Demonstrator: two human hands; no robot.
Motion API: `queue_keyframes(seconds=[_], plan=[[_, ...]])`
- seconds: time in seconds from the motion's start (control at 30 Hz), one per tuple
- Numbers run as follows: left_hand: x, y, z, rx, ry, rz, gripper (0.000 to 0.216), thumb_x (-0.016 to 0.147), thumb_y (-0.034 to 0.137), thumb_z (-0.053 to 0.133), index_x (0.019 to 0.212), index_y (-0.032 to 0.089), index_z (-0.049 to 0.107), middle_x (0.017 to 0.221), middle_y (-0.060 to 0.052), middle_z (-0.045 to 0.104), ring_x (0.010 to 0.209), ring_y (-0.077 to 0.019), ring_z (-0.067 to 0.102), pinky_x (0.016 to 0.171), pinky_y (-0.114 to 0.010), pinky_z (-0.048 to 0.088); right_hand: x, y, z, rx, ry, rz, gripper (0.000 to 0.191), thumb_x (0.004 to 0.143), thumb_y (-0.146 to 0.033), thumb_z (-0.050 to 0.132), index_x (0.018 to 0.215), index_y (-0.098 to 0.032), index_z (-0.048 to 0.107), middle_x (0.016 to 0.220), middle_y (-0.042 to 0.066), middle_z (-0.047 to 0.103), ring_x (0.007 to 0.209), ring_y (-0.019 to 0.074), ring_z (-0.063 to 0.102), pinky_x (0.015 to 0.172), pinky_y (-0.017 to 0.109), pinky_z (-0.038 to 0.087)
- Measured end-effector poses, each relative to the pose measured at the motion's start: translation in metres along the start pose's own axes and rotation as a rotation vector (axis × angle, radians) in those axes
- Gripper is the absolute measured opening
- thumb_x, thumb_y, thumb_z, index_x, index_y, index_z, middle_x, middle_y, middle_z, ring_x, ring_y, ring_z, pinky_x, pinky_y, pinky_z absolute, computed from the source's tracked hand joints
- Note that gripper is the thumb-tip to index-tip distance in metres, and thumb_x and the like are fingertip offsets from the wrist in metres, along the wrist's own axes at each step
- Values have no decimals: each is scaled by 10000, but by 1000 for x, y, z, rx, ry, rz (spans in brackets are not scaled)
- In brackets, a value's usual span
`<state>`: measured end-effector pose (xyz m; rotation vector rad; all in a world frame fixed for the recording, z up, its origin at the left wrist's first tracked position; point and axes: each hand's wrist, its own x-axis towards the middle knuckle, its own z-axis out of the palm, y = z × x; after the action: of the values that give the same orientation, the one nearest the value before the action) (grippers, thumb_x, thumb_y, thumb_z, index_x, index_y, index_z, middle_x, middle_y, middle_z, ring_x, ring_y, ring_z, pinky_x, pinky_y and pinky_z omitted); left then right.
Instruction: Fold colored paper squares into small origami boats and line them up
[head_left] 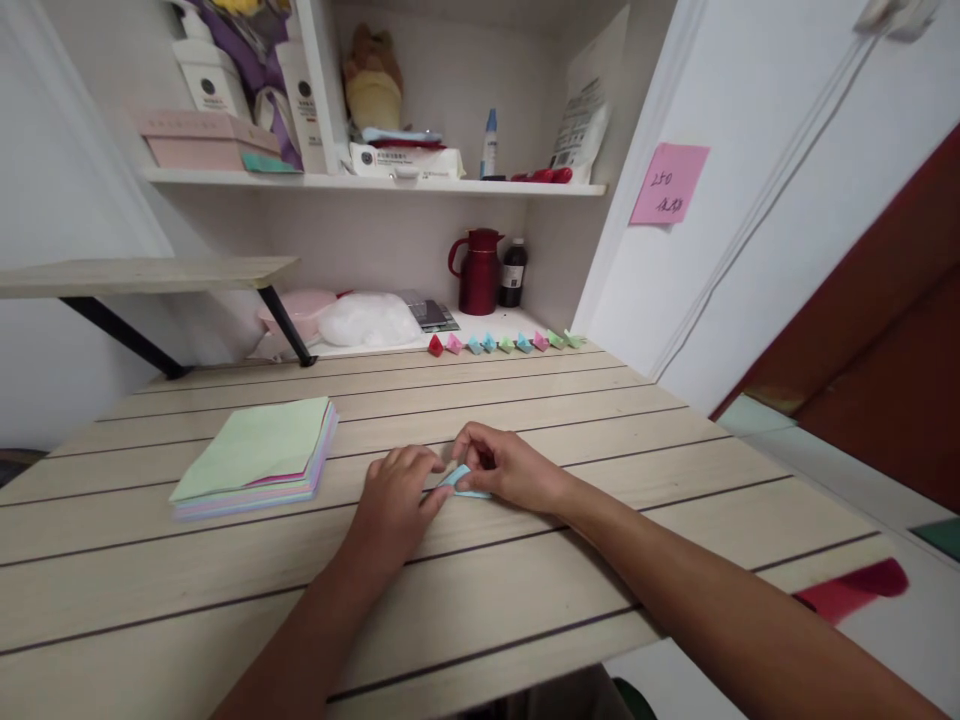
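A small folded piece of light blue paper [472, 484] lies on the striped wooden table between my two hands. My left hand [401, 487] grips its left end, the thumb pressed on the paper and the fingers curled over. On the other side, my right hand [504, 468] pinches the paper with bent fingers, which cover part of it. Left of my hands sits a stack of coloured paper squares [259, 450], light green on top. Along the table's back edge stands a row of several small folded paper shapes [490, 343] in red, pink, blue and green.
Behind the table, a white shelf unit [375, 181] holds bottles, boxes and a plush toy. A dark red jug [480, 272] and a dark bottle [513, 273] stand on its lower level. A raised wooden shelf [150, 275] on black legs occupies the back left.
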<state>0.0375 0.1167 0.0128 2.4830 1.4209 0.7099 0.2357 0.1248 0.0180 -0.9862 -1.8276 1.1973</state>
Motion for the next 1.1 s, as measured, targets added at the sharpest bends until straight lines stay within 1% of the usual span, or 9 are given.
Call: queue_keyframes(seconds=[0.1, 0.2, 0.3, 0.47, 0.63, 0.8, 0.87, 0.93, 1.1], plan=[[0, 2, -2, -122, 3, 17, 157, 886, 290, 534, 988, 250, 646, 1044, -32, 697, 1003, -220, 603, 879, -377, 428, 2, -3, -2, 250, 59, 60, 422, 682, -235, 794, 1032, -203, 561, 643, -88, 505, 557, 80, 450, 534, 203, 333], [-1, 5, -4, -278, 97, 82, 300, 928, 333, 458, 1195, 249, 566, 1065, -47, 672, 917, -195, 636, 842, -350, 487, 1, -9, -7, 547, 84, 135, 569, 646, -240, 839, 1130, -212, 542, 664, -76, 551, 582, 92, 522, 566, 213, 392], [-1, 5, -4, -241, 211, 194, 482, 860, 312, 599, 1324, 295, 467, 1235, -74, 562, 1010, -213, 618, 871, -361, 509, -3, -15, -15, 767, 27, 186, 642, 623, -188, 860, 1180, -209, 543, 756, -41, 608, 697, 112, 594, 660, 234, 461], [-1, 2, -7, -169, 393, 276, 552, 887, 247, 565, 1389, 372, 372, 1282, -69, 456, 1099, -223, 578, 916, -386, 504, -5, -13, -22, 918, -72, 241, 680, 622, -112, 853, 1223, -193, 545, 735, -49, 604, 695, 106, 612, 714, 259, 514], [-2, 7, -12, -274, 263, 280, 492, 875, 388, 599, 1339, 360, 438, 1209, -43, 522, 974, -190, 603, 881, -347, 507, -3, -7, -22, 896, -95, 240, 667, 636, -95, 845, 1226, -179, 547, 776, -22, 638, 746, 111, 636, 728, 243, 520], [-4, 16, -9, -492, 118, 211, 511, 912, 540, 450, 1359, 293, 452, 1145, -64, 611, 900, -195, 610, 817, -326, 508, -3, -8, -24, 913, -114, 220, 659, 647, -99, 838, 1233, -190, 552, 845, -4, 654, 815, 130, 651, 755, 259, 526], [-4, 17, -8, -528, 69, 150, 504, 938, 510, 399, 1376, 264, 442, 1058, -57, 657, 848, -189, 621, 790, -321, 510, -3, -8, -25, 929, -102, 224, 668, 643, -83, 839, 1238, -183, 553, 807, -15, 654, 797, 124, 651, 770, 262, 528], [-2, 17, -8, -516, 51, 115, 458, 928, 447, 448, 1333, 239, 497, 962, -42, 683, 785, -176, 626, 757, -308, 514, -3, -8, -25, 932, -117, 228, 682, 642, -65, 837, 1250, -171, 548, 761, -22, 657, 769, 119, 654, 775, 263, 530], [3, 14, -10, -488, 117, 169, 259, 803, 304, 635, 1050, 242, 684, 989, -27, 722, 770, -159, 658, 714, -262, 521, -3, -6, -22, 906, -234, 253, 694, 648, -58, 835, 1270, -154, 542, 717, -18, 680, 715, 119, 668, 758, 273, 544]])
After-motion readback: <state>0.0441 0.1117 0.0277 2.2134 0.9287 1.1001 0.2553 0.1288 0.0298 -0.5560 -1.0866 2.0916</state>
